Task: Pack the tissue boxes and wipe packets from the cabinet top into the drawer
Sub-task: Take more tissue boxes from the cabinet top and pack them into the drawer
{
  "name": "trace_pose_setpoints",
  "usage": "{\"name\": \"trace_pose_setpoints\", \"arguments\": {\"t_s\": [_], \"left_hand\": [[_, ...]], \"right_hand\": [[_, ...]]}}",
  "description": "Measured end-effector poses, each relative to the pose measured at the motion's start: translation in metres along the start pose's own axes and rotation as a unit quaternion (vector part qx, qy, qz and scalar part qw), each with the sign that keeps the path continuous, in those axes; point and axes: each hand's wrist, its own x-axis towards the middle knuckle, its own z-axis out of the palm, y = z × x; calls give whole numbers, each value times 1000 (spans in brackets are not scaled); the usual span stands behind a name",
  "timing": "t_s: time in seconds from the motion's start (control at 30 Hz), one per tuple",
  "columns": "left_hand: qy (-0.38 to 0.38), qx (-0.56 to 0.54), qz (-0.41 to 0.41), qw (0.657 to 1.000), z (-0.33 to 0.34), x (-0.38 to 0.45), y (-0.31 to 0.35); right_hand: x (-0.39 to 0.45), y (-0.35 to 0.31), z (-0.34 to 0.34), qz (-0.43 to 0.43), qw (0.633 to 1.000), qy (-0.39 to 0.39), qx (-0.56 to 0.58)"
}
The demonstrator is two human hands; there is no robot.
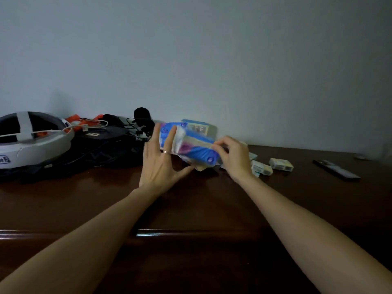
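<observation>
Now | two hands: left [161, 164] flat against, right [233, 155] pinching one blue tissue pack [191, 145] | three small packets [281, 164]

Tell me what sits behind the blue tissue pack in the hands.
Behind the blue tissue pack, against the wall, stands a blue-topped tissue box. Only its upper part shows; the pack covers the rest.

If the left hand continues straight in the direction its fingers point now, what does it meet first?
The left hand already touches the blue tissue pack with its straight fingers. Going on, it would probably press into that pack; depth beyond is unclear.
</observation>
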Motion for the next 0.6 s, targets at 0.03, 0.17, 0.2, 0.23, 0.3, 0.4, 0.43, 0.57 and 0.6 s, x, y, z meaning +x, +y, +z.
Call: {"name": "trace_pose_setpoints", "arguments": {"t_s": [0.03,0.17,0.2,0.23,0.3,0.4,0.43,0.57,0.6], "left_hand": [[18,28,36,999,-4,-1,3],[-54,96,106,988,-17,-5,9],[-61,91,92,990,-22,-9,10],[-52,80,72,993,-26,-14,9],[-17,48,15,999,-36,-26,6],[12,8,-89,996,-55,-40,-4],[14,5,-116,993,-61,-45,-6],[53,-29,-182,981,-85,-71,4],[73,-41,-186,979,-87,-84,13]], "right_hand": [[-7,-4,-3,-18,998,-32,43],[-8,-11,-2,25,995,-69,66],[-4,-9,1,64,994,-76,47],[0,-7,7,106,989,-101,19],[1,-6,23,164,963,-206,-49],[-15,-9,49,163,920,-287,-209],[-21,-13,55,146,921,-260,-252],[-40,-45,42,65,924,-207,-316],[-49,-55,31,62,931,-193,-305]]}}
